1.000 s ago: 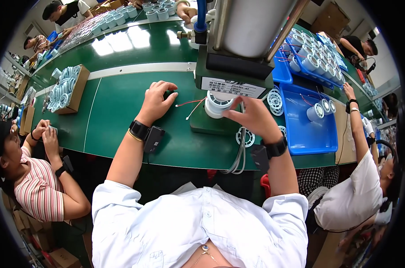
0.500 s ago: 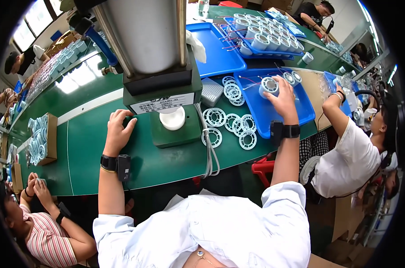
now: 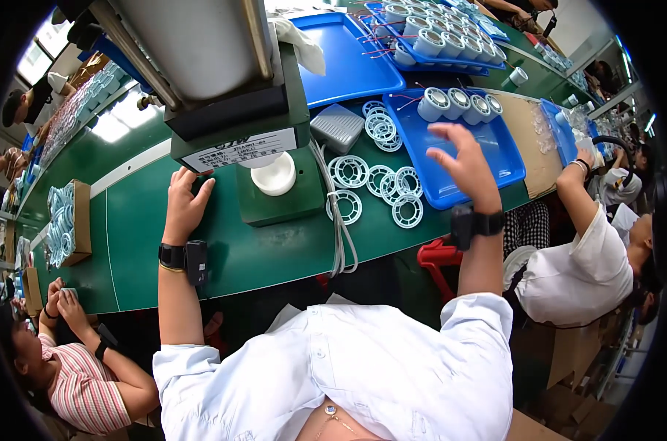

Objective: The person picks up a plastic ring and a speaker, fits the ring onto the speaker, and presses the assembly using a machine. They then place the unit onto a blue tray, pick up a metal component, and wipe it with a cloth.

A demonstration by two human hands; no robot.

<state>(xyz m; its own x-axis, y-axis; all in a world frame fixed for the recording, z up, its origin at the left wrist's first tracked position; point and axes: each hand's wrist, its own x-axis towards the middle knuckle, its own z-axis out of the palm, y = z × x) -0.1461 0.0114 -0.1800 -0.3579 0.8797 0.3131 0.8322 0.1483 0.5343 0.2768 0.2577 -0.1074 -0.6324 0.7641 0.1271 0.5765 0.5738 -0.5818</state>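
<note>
My right hand (image 3: 462, 163) hovers over the near part of a blue tray (image 3: 445, 192), fingers apart and nothing in it. At that tray's far side stand several pale blue motor-like cylinders with wires; the leftmost cylinder (image 3: 433, 105) is closest to my fingers. My left hand (image 3: 186, 203) rests on the green table beside the press (image 3: 234, 110), empty, thumb apart from the fingers. A white round cup-like seat (image 3: 274, 175) sits on the press's green base (image 3: 282, 204). Pale blue slotted rings (image 3: 350, 171) lie in loose groups between the press and the tray.
An empty-looking blue tray (image 3: 341, 62) lies behind the press. Further right, stacked trays hold many cylinders (image 3: 451, 45). Grey cables (image 3: 341, 235) hang over the table's front edge. A cardboard box (image 3: 80, 224) of blue parts stands left. Co-workers sit on both sides; a red stool (image 3: 440, 257) is below.
My right hand has let go of a cylinder, now standing in the row in the tray, and has drawn back toward me with fingers opened. My left hand stays by the press.
</note>
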